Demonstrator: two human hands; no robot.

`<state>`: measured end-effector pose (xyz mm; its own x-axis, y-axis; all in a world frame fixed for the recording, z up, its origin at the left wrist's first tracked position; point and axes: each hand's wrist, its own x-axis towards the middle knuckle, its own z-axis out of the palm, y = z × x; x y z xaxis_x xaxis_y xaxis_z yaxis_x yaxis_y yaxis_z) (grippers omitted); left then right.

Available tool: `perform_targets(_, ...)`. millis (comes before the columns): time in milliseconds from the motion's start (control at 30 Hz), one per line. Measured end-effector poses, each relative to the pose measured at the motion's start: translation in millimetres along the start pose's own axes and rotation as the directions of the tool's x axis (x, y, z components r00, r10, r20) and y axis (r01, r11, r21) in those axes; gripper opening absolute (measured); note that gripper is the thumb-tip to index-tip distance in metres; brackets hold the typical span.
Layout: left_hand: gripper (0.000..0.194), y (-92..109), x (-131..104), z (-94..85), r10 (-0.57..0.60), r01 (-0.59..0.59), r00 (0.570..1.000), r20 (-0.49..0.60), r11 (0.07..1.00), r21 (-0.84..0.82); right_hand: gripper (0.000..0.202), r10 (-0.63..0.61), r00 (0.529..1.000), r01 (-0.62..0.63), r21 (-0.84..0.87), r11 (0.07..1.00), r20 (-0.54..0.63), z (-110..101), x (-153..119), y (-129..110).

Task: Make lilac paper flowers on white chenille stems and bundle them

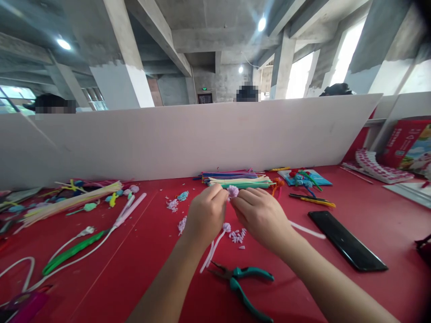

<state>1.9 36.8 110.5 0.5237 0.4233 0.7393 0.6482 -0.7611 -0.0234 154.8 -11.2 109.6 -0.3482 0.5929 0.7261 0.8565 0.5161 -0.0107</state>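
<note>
Between my two hands is a small lilac pipe-cleaner flower (232,192). My left hand (208,210) closes its fingers at the flower's left side, and my right hand (258,210) pinches it from the right; the fingertips are partly hidden. A pale pipe-cleaner stem (308,229) shows beyond my right wrist; whether it joins the flower is hidden. Below my hands lies another lilac flower (226,227) with pale stems, beside a pile of lilac snippets (237,236). Teal-handled pliers (237,273) rest opened on the table nearer me.
Pipe-cleaner bundles (239,180) lie behind my hands. A black phone (346,240) and yellow-black tweezers (313,200) are at right. Left are a hot-glue stick tool's white cable (90,253), a green-handled tool (72,253) and more pipe cleaners (74,204). A white partition (175,139) stands behind.
</note>
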Motion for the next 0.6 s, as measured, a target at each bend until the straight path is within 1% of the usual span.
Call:
perform_targets(33,0.027,0.7,-0.8,2.7,0.035,-0.034,0.997,0.065,0.999,-0.009,0.026,-0.064,0.997,0.067,-0.080,0.995,0.041,-6.9,0.4,2.9)
perform_targets(67,0.027,2.0,-1.5,4.5,0.067,-0.063,0.991,0.120,0.998,-0.030,0.024,-0.117,0.990,0.127,-0.119,0.985,0.084,-14.3,0.6,6.6)
perform_targets(100,0.027,3.9,-2.0,5.2,0.100,-0.091,0.980,0.170,0.994,-0.065,0.023,-0.131,0.984,0.147,-0.136,0.980,0.120,-21.9,0.8,10.9)
perform_targets(167,0.026,9.7,-2.2,2.7,0.158,-0.118,0.959,0.237,0.978,-0.172,0.020,-0.112,0.980,0.130,-0.099,0.987,0.167,-37.3,0.5,21.3)
perform_targets(200,0.025,13.5,-1.6,-0.6,0.181,-0.115,0.947,0.264,0.962,-0.247,0.019,-0.101,0.977,0.108,-0.029,0.994,0.188,-44.6,0.2,27.3)
perform_targets(233,0.026,17.9,-0.8,-5.1,0.190,-0.093,0.944,0.271,0.939,-0.332,0.018,-0.107,0.971,0.092,0.081,0.992,0.213,-51.1,-0.3,33.5)
perform_targets(267,0.026,22.6,0.3,-10.4,0.186,-0.055,0.943,0.277,0.905,-0.422,0.018,-0.115,0.963,0.064,0.206,0.976,0.245,-56.7,-0.8,39.8)
perform_targets(300,0.025,27.5,1.5,-16.2,0.193,-0.018,0.939,0.283,0.852,-0.523,0.016,-0.136,0.952,0.037,0.339,0.940,0.273,-60.8,-1.3,45.7)
perform_targets(333,0.023,32.4,2.6,-21.8,0.193,0.012,0.944,0.266,0.788,-0.616,0.015,-0.152,0.949,0.007,0.463,0.887,0.277,-63.4,-1.7,50.9)
perform_targets(400,0.015,40.8,3.7,-31.0,0.166,0.031,0.969,0.185,0.660,-0.751,0.013,-0.160,0.950,-0.064,0.664,0.745,0.270,-62.6,-2.2,57.8)
perform_targets(433,0.012,43.7,3.7,-34.1,0.139,0.033,0.979,0.151,0.621,-0.783,0.012,-0.153,0.954,-0.095,0.741,0.664,0.259,-59.3,-2.3,59.0)
perform_targets(467,0.011,45.6,3.3,-36.1,0.105,0.028,0.988,0.114,0.601,-0.799,0.011,-0.140,0.957,-0.125,0.801,0.586,0.252,-54.4,-2.4,58.8)
perform_targets(500,0.011,46.3,2.8,-37.0,0.063,0.021,0.995,0.074,0.607,-0.795,0.012,-0.116,0.961,-0.160,0.844,0.513,0.253,-48.2,-2.5,57.1)
perform_targets(533,0.012,45.8,2.1,-37.2,0.022,0.008,0.999,0.028,0.637,-0.771,0.015,-0.078,0.964,-0.193,0.874,0.445,0.252,-41.2,-2.6,54.2)
perform_targets(600,0.013,41.8,1.1,-36.1,-0.038,-0.039,0.994,-0.104,0.756,-0.653,0.018,-0.002,0.958,-0.268,0.895,0.356,0.288,-26.9,-2.9,45.3)
